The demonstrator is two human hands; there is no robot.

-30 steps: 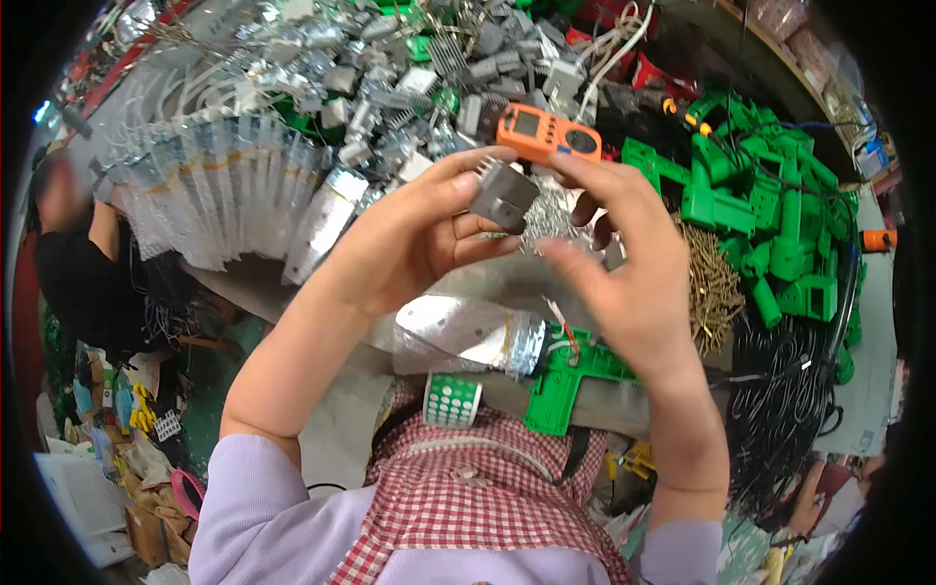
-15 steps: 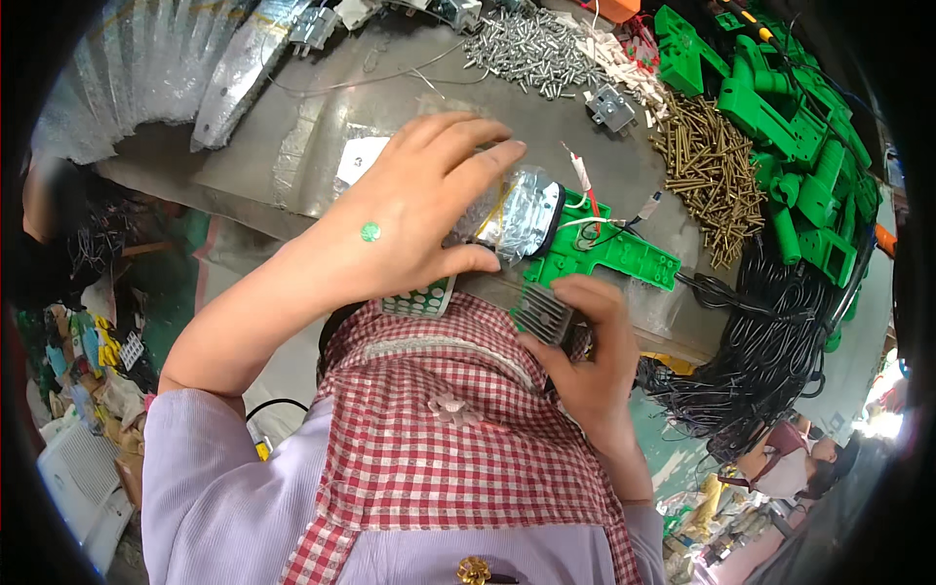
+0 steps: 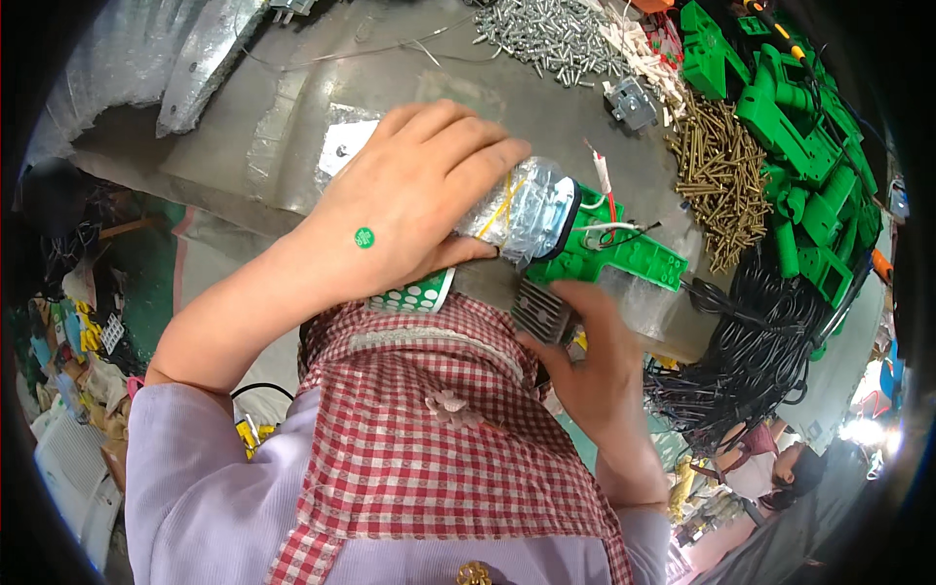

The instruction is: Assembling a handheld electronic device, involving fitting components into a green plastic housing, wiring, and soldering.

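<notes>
finned grey block is at the near edge of the table, just on the near side of an open green housing and outside it. the right hand pinches it between thumb and fingers. the left hand grasps a wrapped silver body, fingers over its far side and thumb on its near side; how firmly it squeezes i cannot tell.

the work looks partway along. the wrapped silver body already meets the left end of the green housing, though whether it is fastened there is hidden. as things lie, the rest seems undone: the red and white wires stick up loose from the housing, the finned grey block is not fitted into it, and no cover closes it. whether any screw is in it is too small to tell.

around this, silver screws lie at the far side, brass screws to the right, more green housings beyond them, and black cables at the near right. a dotted green sticker roll sits just nearer than the left hand.
</notes>
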